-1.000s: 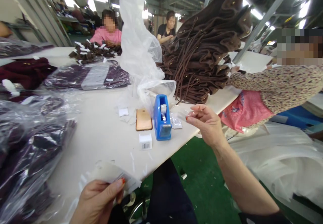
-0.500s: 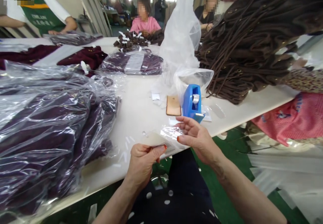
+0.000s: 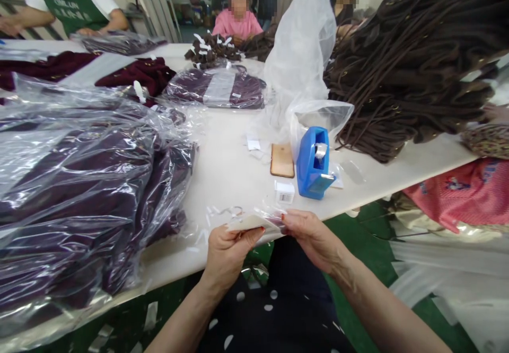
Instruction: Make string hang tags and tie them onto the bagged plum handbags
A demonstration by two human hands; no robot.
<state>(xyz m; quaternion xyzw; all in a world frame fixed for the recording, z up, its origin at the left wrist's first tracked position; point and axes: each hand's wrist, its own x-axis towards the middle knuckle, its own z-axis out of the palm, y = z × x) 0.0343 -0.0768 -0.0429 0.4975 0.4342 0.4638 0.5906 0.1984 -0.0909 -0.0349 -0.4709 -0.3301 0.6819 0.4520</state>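
Note:
My left hand (image 3: 230,252) is closed on a flat cream card (image 3: 250,222), pinched under the thumb above the table's front edge. My right hand (image 3: 312,236) pinches a small clear plastic bag (image 3: 272,214) that meets the card; whether the card sits inside it I cannot tell. Just beyond the hands lies a white barcode label (image 3: 284,192). A blue tape dispenser (image 3: 313,165) stands right of the label, with a tan phone-shaped slab (image 3: 282,160) to its left.
Clear-bagged dark purple garments (image 3: 83,194) cover the left of the white table (image 3: 230,157). Another bagged garment (image 3: 218,87) lies farther back. Dark brown corded garments (image 3: 397,77) are heaped at right beside a translucent plastic bag (image 3: 300,51). Co-workers are across the table.
My right hand has closed from loosely spread fingers to a pinch on the clear plastic and dropped lower. The barcode label has come into plain view. The camera view has shifted slightly.

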